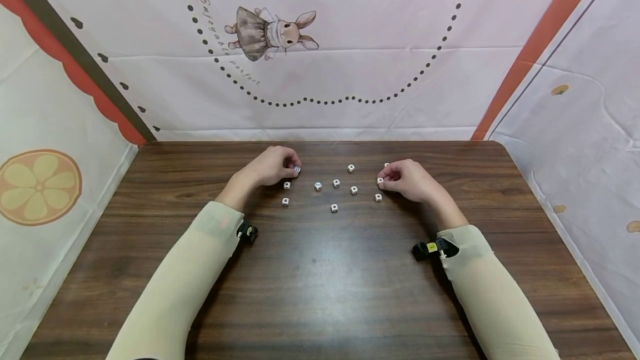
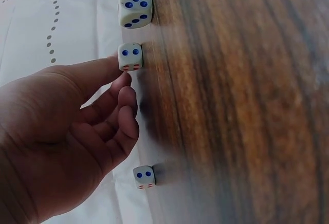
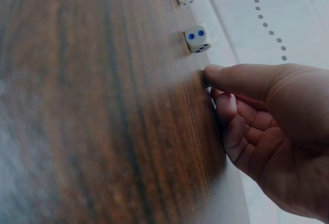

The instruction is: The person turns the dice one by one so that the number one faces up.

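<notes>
Several small white dice are spread on the far half of the table. In the head view my left hand (image 1: pixel 272 166) pinches a die (image 1: pixel 297 169) between thumb and fingertips. Just nearer to me are two more dice, one (image 1: pixel 287 185) behind the other (image 1: pixel 285 202); in the left wrist view a die (image 2: pixel 130 57) covers the thumb tip. My right hand (image 1: pixel 410 180) has thumb and fingertips around another die (image 1: pixel 380 181), hidden by the thumb in the right wrist view. A die (image 3: pixel 198 38) lies close by, and one (image 1: pixel 386 165) is partly covered behind that hand.
Between the hands lie several dice, among them one (image 1: pixel 334 208) nearest to me. A patterned cloth wall (image 1: pixel 390 15) rises behind the brown wooden table (image 1: pixel 310 293). Left of the left hand, a die (image 2: pixel 144 176) shows only in the left wrist view.
</notes>
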A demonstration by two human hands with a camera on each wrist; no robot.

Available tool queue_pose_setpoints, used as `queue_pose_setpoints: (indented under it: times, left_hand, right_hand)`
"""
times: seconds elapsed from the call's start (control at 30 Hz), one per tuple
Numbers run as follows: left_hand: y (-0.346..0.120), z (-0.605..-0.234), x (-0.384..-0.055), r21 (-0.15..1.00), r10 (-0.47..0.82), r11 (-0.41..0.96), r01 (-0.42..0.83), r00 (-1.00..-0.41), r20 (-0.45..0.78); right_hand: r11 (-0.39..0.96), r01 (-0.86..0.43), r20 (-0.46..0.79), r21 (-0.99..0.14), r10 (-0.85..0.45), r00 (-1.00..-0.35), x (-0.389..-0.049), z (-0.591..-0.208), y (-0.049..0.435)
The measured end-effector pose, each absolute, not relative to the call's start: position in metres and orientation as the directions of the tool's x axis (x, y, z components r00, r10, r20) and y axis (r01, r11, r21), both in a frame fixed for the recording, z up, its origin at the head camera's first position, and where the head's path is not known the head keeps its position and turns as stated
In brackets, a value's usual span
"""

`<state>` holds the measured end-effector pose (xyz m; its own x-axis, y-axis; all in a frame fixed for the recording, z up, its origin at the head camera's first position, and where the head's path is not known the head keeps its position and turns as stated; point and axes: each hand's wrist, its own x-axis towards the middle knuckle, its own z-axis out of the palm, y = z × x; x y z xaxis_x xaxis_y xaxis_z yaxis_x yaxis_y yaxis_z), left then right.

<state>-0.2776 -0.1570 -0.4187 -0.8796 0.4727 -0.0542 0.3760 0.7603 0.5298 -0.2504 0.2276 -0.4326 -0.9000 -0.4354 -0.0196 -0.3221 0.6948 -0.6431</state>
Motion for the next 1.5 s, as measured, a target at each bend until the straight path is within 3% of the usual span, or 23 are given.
queue_pose_setpoints:
  times: [1.1,1.5]
  left_hand:
    - [-0.1519,-0.4213,-0.2788,0.497,0.502,0.763,0.414,-0.863,-0.052]
    - [-0.1514,-0.4162,-0.2769,0.522,0.467,0.763,0.382,-0.884,-0.035]
  right_hand:
    - [0.701,-0.315,-0.032,-0.639,-0.434,-0.901,-0.2495,-0.4331,0.2277]
    - [0.705,-0.302,-0.043,-0.642,-0.426,-0.904,-0.2499,-0.4305,0.2265]
